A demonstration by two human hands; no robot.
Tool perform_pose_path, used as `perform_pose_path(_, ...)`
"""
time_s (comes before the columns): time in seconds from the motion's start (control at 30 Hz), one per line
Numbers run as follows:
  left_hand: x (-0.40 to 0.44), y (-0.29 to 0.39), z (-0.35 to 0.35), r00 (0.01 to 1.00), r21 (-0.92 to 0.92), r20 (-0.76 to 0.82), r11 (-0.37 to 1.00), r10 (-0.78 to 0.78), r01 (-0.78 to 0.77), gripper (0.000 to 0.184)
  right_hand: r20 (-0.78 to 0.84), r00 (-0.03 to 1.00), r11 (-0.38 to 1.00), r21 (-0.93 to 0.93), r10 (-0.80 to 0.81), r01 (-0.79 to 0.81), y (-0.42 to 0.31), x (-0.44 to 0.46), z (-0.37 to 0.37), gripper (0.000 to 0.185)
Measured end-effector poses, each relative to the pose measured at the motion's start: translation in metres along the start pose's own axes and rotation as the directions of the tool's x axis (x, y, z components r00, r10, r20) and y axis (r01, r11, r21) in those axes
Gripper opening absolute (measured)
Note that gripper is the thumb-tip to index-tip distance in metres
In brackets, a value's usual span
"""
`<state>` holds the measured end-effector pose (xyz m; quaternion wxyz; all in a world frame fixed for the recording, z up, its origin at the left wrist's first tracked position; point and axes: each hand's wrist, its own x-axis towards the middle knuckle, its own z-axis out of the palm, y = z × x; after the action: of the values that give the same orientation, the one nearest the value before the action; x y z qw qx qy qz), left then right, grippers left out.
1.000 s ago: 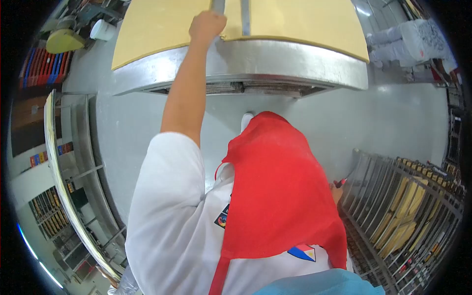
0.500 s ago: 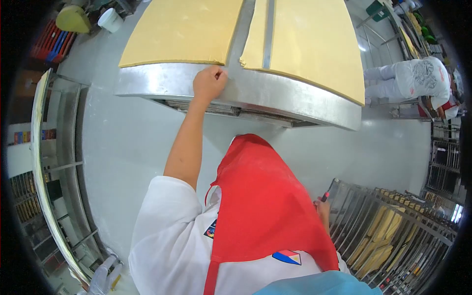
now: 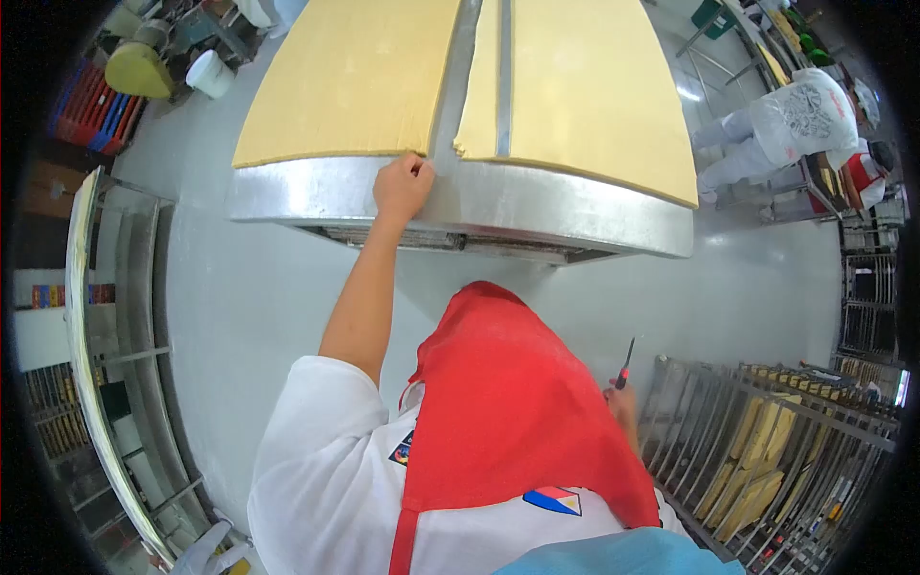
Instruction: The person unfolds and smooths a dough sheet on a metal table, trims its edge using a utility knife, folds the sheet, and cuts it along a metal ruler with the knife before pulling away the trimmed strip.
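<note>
My left hand (image 3: 402,187) is closed in a fist at the near edge of the steel table (image 3: 556,196). Its knuckles meet the near right corner of a pale yellow dough sheet (image 3: 345,86); what the fingers hold, if anything, is hidden. Across a wide gap lie a narrow dough strip (image 3: 481,86) and a larger dough sheet (image 3: 594,86), with a straight grey line between them. Low at my right side, my right hand (image 3: 623,407) is partly covered by my red apron (image 3: 522,402). It grips a slim knife (image 3: 625,372) with a pink and black handle, blade upward.
At the right stands a metal rack (image 3: 757,450) holding yellow slabs. A long tray-like surface on a metal frame (image 3: 144,355) runs along the left. A white bucket (image 3: 210,74) sits on the floor at the back left. Another person (image 3: 805,115) bends over at the far right.
The table and dough sit slightly lower in view, with my left hand still at the same corner. In my right hand the knife has tilted more upright, its blade showing clearly.
</note>
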<state>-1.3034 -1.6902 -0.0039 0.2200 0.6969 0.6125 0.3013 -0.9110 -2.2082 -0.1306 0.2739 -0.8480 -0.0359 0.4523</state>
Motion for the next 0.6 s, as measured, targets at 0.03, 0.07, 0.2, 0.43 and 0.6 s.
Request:
perform_pose_path(0.03,0.001,0.0,0.003,1.0,0.023,-0.024,1.0,0.008,-0.008,0.028,-0.024,0.999,0.999,-0.033,0.043,-0.044,0.005,-0.006,-0.001,0.041)
perform_pose_path(0.07,0.004,0.001,0.007,0.999,0.045,-0.047,0.999,0.018,-0.016,0.031,-0.036,0.998,0.998,-0.031,0.045,-0.046,0.01,-0.011,-0.004,0.04)
perform_pose_path(0.2,0.027,0.042,0.018,0.997,-0.041,-0.052,0.997,0.064,-0.066,0.032,-0.089,0.996,1.0,-0.002,0.022,-0.022,0.029,-0.034,-0.01,0.036)
perform_pose_path(0.43,0.101,0.126,0.051,0.986,0.111,0.166,0.993,0.01,-0.029,0.031,-0.139,0.989,0.996,-0.069,0.043,-0.053,0.033,-0.037,-0.02,0.036)
perform_pose_path(0.6,0.114,0.148,0.052,0.939,0.206,0.341,0.978,-0.035,-0.038,0.038,-0.181,0.983,0.998,0.057,0.021,-0.01,0.035,-0.046,-0.017,0.037)
